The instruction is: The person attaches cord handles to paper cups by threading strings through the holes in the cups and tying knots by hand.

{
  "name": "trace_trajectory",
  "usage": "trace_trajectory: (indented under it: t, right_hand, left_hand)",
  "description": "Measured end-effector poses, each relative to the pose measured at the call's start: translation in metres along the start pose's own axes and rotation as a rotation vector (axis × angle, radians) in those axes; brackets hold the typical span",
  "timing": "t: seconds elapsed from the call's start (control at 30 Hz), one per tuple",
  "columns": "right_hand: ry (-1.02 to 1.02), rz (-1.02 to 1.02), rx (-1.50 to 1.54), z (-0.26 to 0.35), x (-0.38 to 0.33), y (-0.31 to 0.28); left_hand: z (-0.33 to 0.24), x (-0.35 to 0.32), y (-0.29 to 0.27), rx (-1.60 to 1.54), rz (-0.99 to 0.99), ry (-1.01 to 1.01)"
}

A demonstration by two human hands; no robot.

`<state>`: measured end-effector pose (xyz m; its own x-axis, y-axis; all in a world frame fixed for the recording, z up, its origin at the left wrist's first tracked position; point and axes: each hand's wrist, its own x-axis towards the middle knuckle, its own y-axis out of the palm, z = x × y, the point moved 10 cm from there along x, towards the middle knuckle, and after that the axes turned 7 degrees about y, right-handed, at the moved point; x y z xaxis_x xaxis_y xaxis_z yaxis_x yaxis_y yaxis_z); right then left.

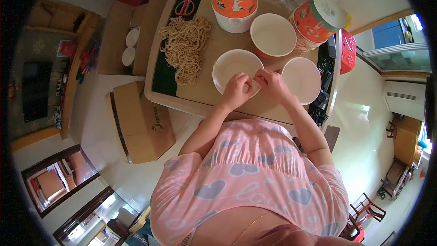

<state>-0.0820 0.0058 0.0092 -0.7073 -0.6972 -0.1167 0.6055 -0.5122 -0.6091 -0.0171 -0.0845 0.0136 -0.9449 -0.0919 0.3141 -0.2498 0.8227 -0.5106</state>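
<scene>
A white paper tub [231, 66] stands open side up on the cardboard in front of me, with a thin tan strand at its left rim. Over its right front rim, my left hand [237, 90] is closed in a pinch. My right hand [271, 83] pinches close beside it, fingertips almost meeting the left ones. Whatever lies between the fingers is too small to make out. Two more open tubs are near: one white-lined tub [273, 34] behind, another tub [301, 81] right of my right hand. A loose heap of tan string [186, 48] lies to the left.
Red-handled scissors [185, 7] lie behind the string. Stacks of upside-down orange and green tubs [234, 4] rise at the back, with another stack [318, 16] at right. An open carton [123, 41] and a closed cardboard box [143, 125] stand left of the table. Dark items crowd its right edge.
</scene>
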Motion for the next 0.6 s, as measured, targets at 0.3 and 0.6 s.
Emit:
trace_trajectory:
  t: [0.3,0.6]
  right_hand:
    - [0.029,-0.002,0.052,-0.004,-0.003,-0.002]
    - [0.032,-0.013,0.100,-0.004,-0.002,-0.001]
  left_hand:
    - [0.033,-0.006,0.004,-0.355,0.061,-0.295]
    - [-0.006,-0.002,0.006,0.141,0.178,0.054]
